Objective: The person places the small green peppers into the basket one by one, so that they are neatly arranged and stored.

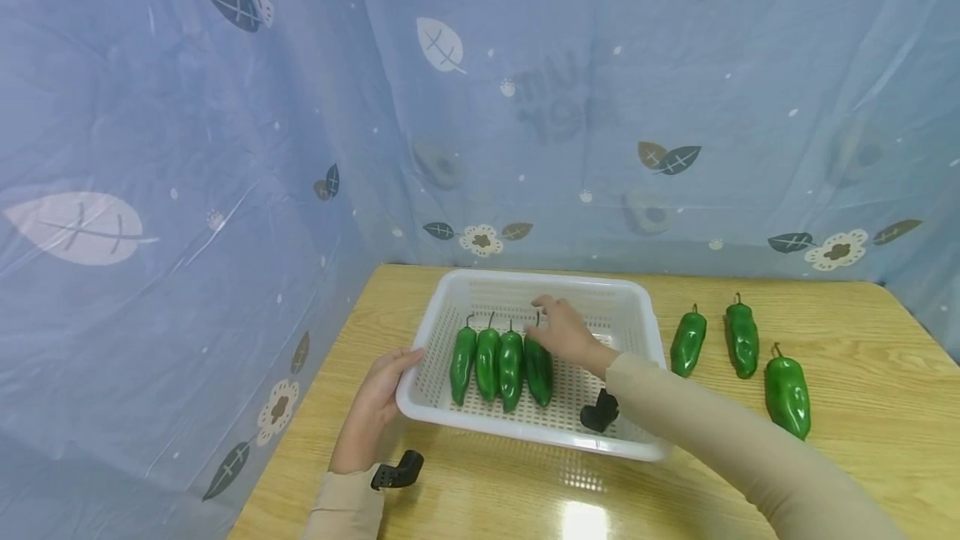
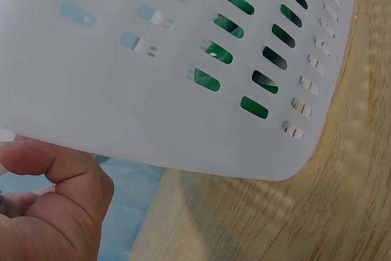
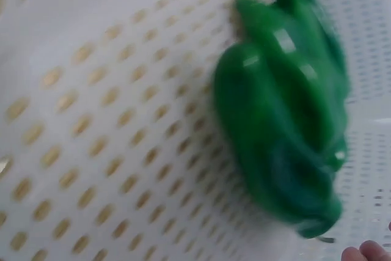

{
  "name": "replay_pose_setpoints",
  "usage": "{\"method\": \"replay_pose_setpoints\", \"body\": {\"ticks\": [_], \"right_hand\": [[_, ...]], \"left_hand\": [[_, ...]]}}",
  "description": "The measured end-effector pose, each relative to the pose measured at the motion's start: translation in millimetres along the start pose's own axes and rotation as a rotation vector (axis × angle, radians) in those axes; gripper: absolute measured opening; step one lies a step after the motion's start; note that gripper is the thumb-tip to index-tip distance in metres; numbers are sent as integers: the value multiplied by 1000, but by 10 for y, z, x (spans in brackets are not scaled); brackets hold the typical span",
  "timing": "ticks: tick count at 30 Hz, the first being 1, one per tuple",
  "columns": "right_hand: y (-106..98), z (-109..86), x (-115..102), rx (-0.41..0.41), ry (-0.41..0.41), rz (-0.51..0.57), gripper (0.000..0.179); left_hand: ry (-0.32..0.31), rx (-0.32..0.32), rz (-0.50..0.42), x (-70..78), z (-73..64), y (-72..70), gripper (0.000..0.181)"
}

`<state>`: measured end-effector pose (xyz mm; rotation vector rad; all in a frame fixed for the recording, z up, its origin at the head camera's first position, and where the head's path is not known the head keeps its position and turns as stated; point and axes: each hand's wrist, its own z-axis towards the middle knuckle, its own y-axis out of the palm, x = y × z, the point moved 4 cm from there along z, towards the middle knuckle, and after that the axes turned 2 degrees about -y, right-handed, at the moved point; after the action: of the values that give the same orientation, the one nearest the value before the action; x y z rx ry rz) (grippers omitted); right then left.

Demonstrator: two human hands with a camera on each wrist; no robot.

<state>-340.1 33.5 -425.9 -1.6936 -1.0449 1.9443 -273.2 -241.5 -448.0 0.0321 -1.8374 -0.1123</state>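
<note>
A white plastic basket [image 1: 525,430] with slotted walls holds a row of several green peppers [image 1: 487,363] on its left side. My left hand [image 1: 390,382] grips the basket's left rim, and the left wrist view shows its curled fingers [image 2: 67,166] at the edge. Inside the basket, my right hand [image 1: 566,332] hovers at the stem end of the rightmost pepper [image 1: 538,369] in the row. Its thumb and fingers are parted around the stem in the head view. In the right wrist view the fingertips [image 3: 369,252] sit a little apart from the peppers [image 3: 275,102].
Three more green peppers [image 1: 742,340] lie on the wooden table [image 1: 862,357] right of the basket. A blue patterned curtain [image 1: 525,107] hangs behind the table and along its left side. Black camera mounts [image 1: 397,471] are strapped to both wrists.
</note>
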Motion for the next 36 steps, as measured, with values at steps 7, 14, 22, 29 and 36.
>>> {"method": "replay_pose_setpoints", "body": {"ticks": [7, 14, 22, 29, 36], "right_hand": [[-224, -19, -87, 28, -70, 112, 52], [-495, -82, -130, 69, -83, 163, 52], [-769, -125, -35, 100, -79, 210, 54], [-971, -196, 72, 115, -95, 239, 58], [-1154, -311, 196, 146, -109, 252, 59]], "left_hand": [[-6, 23, -7, -1, -12, -6, 41], [-9, 28, 1, 12, -26, -5, 41], [-15, 16, 9, 12, -22, 10, 43], [-7, 14, 26, 6, -15, 3, 44], [-10, 13, 21, 18, -10, -2, 43]]}}
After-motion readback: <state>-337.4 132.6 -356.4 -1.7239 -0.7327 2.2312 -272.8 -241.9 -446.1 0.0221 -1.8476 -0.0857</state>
